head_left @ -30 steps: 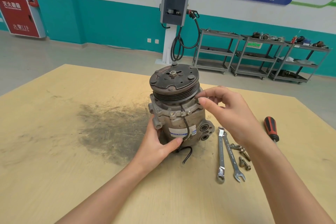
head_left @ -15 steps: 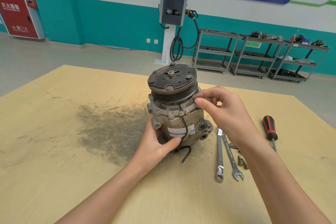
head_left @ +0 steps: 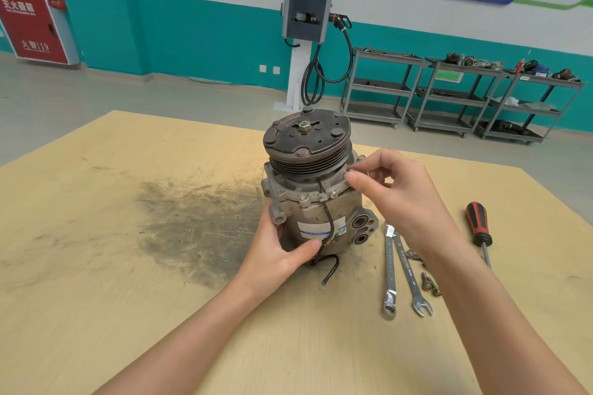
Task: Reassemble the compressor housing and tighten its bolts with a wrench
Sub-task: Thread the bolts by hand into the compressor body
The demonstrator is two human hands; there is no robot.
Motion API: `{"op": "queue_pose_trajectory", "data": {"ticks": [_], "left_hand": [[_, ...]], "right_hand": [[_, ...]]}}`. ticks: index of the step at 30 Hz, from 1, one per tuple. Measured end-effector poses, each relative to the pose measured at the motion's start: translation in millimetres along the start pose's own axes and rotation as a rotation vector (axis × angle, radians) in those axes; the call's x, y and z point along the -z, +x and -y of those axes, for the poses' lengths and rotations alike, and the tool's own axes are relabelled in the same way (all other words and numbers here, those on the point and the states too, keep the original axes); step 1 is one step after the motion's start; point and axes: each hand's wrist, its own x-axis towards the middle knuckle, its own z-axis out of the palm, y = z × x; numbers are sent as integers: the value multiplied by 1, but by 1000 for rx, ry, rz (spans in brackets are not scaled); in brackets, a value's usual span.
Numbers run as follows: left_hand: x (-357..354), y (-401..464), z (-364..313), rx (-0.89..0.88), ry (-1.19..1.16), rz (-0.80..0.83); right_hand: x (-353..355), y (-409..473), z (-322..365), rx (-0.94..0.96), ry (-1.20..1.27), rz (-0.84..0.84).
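A grey compressor (head_left: 321, 202) stands upright on the wooden table (head_left: 96, 298), its dark grooved pulley on top. My left hand (head_left: 276, 253) grips the lower left of its housing, thumb across the front label. My right hand (head_left: 398, 196) pinches a bolt head (head_left: 352, 174) at the right edge of the housing flange, just under the pulley. Two wrenches (head_left: 401, 269) lie side by side on the table right of the compressor, partly under my right forearm. Loose bolts (head_left: 428, 282) lie beside them.
A red-and-black screwdriver (head_left: 478, 224) lies at the right of the table. A dark greasy stain (head_left: 199, 228) spreads left of the compressor. A loose black wire (head_left: 330, 269) hangs from the housing front. Metal shelf carts and a charging post stand on the floor behind.
My right hand's fingertips have shifted slightly on the bolt at the flange. The left hand keeps its hold and the compressor stays in place.
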Motion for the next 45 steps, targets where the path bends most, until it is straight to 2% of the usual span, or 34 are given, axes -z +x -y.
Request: {"op": "queue_pose_trajectory", "data": {"ticks": [4,10,13,16,22,28,34,39,45], "left_hand": [[1,0,0,1,-10,10],[0,0,0,-2,-8,5],[1,0,2,-3,-1,8],[1,1,3,-4,2,7],[0,2,4,-2,-2,-1],[1,2,3,-5,-11,-1],[0,1,2,-9,-19,-5],[0,1,2,-6,-25,7],[-1,2,1,-20,-15,-3]], "right_hand": [[-11,-3,1,16,-39,-102],[5,-1,0,6,39,46],[-5,-1,-1,-5,67,-35],[-10,-1,-1,6,-5,-86],[5,1,-1,27,41,45],[-12,0,-1,45,-55,-114],[2,0,-2,39,-29,47],[-12,-1,-2,24,-6,-102],[4,0,-5,7,40,57]]}}
